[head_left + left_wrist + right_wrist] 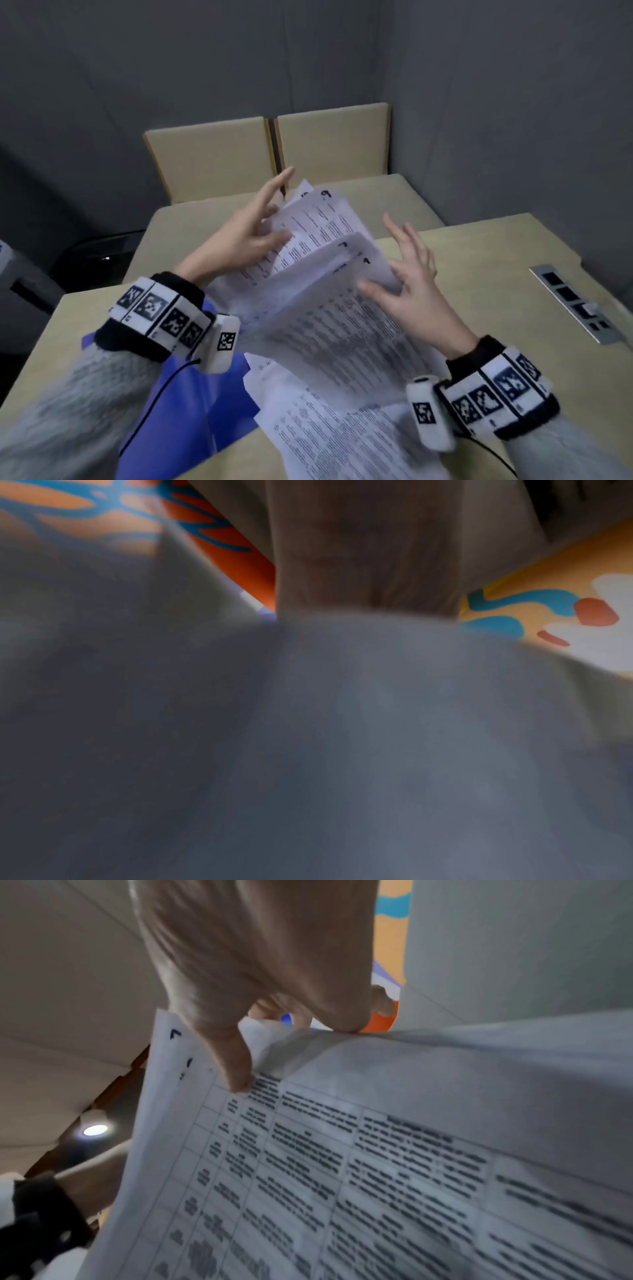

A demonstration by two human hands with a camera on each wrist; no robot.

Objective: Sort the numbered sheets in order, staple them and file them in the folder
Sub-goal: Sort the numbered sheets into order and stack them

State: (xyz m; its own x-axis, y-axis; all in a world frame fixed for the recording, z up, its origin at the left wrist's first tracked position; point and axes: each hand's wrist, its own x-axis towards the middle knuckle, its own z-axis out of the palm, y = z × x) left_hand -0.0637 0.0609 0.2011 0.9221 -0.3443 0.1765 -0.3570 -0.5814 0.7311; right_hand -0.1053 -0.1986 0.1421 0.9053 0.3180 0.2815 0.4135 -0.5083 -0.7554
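Both hands hold a fanned bundle of printed sheets (325,308) up over the table, with handwritten numbers showing at the top corners. My left hand (253,236) grips the far batch (315,219), thumb on the print and index finger stretched out. My right hand (411,284) pinches the near batch, thumb on top and fingers spread behind. In the right wrist view the thumb (232,1069) presses a table-printed sheet (377,1150). A blue folder (185,404) lies under my left wrist. More sheets (335,435) lie on the table near me. The left wrist view is blurred grey paper (342,737).
The beige table (479,246) carries a metal socket strip (575,301) at the right. Two tan chairs (212,154) stand beyond the far edge against a grey wall. Dark equipment sits low at the left.
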